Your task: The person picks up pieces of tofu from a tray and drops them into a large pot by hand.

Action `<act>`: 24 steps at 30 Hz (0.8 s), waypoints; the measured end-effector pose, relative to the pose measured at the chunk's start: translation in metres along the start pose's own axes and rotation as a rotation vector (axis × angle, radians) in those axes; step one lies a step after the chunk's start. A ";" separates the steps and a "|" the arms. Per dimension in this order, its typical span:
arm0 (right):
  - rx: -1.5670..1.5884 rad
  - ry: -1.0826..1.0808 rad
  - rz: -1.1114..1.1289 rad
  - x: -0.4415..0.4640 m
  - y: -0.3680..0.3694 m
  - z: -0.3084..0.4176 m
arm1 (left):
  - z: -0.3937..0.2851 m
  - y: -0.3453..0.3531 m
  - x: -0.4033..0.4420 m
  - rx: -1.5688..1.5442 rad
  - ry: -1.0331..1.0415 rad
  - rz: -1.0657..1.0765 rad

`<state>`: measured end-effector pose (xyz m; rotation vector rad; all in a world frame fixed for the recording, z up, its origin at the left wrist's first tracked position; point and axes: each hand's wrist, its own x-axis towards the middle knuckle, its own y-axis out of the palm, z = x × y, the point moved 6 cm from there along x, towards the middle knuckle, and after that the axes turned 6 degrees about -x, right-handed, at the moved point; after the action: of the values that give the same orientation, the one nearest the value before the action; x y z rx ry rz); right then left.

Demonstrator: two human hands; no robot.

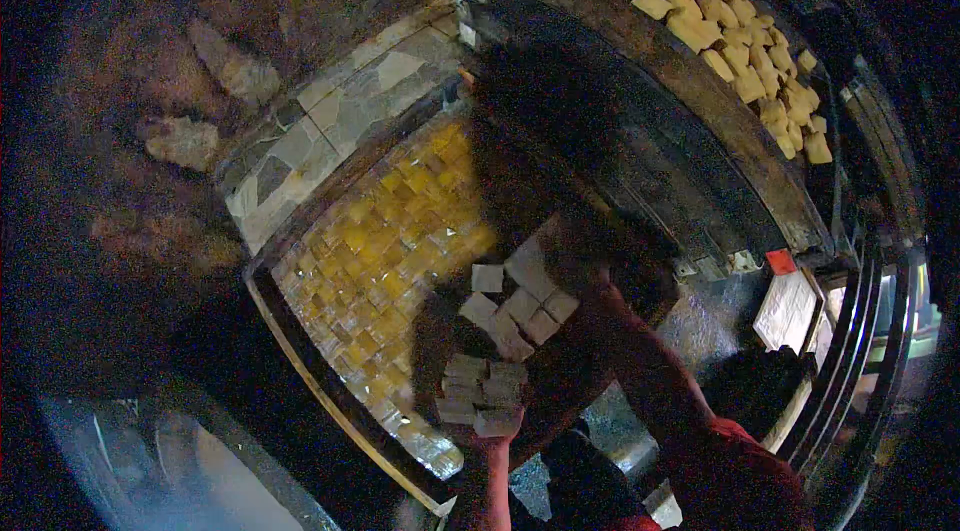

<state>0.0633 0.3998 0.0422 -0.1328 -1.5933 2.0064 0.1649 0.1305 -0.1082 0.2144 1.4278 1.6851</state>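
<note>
My left hand (498, 437) is low in the middle, with a stack of pale square pieces (484, 393) resting on its palm; they look like cut tofu, though I cannot be sure. My right hand (603, 293) reaches in from the right and lies mostly in deep shadow, its fingers hidden. Just left of it is a loose cluster of similar pale squares (520, 306); whether the hand touches them I cannot tell. Beside both hands, a rectangular vat (300, 389) holds many yellow squares (385, 246), packed close in shiny liquid.
A large heap of yellow blocks (735, 41) lies at the upper right, behind a dark ledge (640, 21). A ledge of broken tile (340, 111) borders the vat's far side. To the right are a small red square (780, 262) and a white panel (787, 313).
</note>
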 end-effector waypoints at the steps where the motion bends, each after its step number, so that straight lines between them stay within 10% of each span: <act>1: -0.038 0.044 0.042 0.009 0.010 -0.013 | 0.000 -0.022 -0.001 0.005 0.026 -0.035; 5: -0.050 0.109 0.135 0.020 0.023 -0.025 | -0.002 -0.049 -0.008 0.575 0.200 -0.161; 7: -0.043 0.114 0.144 0.023 0.021 -0.025 | 0.021 0.010 -0.009 -0.352 -0.079 0.128; 14: 0.011 0.111 0.180 0.027 0.027 -0.034 | 0.027 0.013 -0.001 0.084 -0.148 0.387; 22: 0.463 0.404 0.461 0.020 0.035 -0.043 | 0.018 -0.005 -0.022 -0.394 -0.097 -0.047; 24: -0.044 0.094 0.282 0.026 0.043 -0.055 | 0.012 0.007 -0.023 -0.210 -0.042 0.033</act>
<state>0.0488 0.4540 -0.0065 -0.4861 -1.6330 2.1377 0.1826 0.1235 -0.0896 0.1560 1.2116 1.8328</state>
